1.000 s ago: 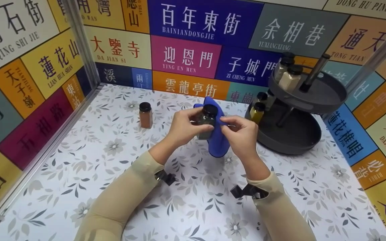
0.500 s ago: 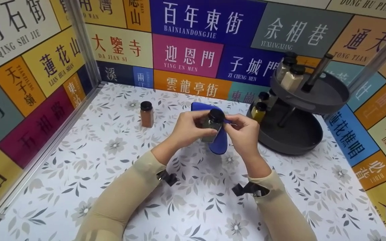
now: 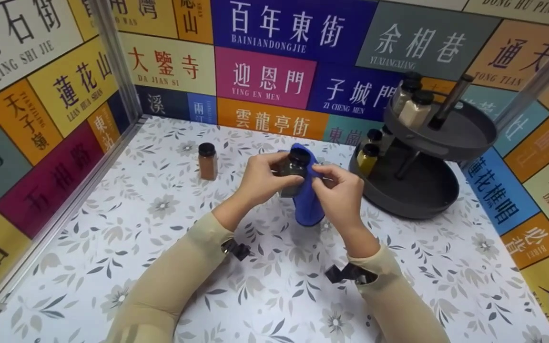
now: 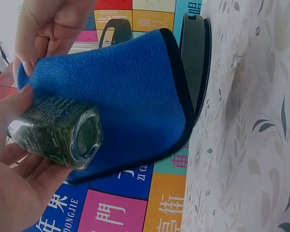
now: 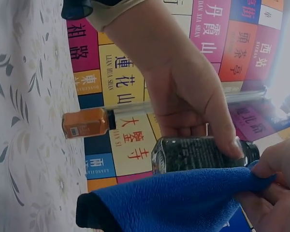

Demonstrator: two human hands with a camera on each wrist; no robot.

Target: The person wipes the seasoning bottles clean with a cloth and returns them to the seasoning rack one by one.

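Observation:
My left hand (image 3: 261,180) holds a glass spice jar (image 4: 58,133) off the table, fingers and thumb around its sides. Dark green contents fill the jar, and its black lid points up in the head view. Beside it hangs a blue cloth (image 3: 309,205) with a black edge, pinched near its top by my right hand (image 3: 343,193). In the right wrist view, the cloth (image 5: 179,195) lies along the side of the jar (image 5: 193,152), near its lid. Part of the jar's label is covered by the left fingers.
An orange-brown spice jar (image 3: 207,162) stands upright on the floral tabletop (image 3: 160,267), to the left. A dark two-tier round rack (image 3: 417,200) at the right carries several black-lidded jars. Printed panels (image 3: 265,76) wall in the back and both sides.
The jar and both hands shifted slightly right, then back left. The cloth's upper part spread leftward behind the jar half a second ago and now hangs narrower beside it. Both grips persist.

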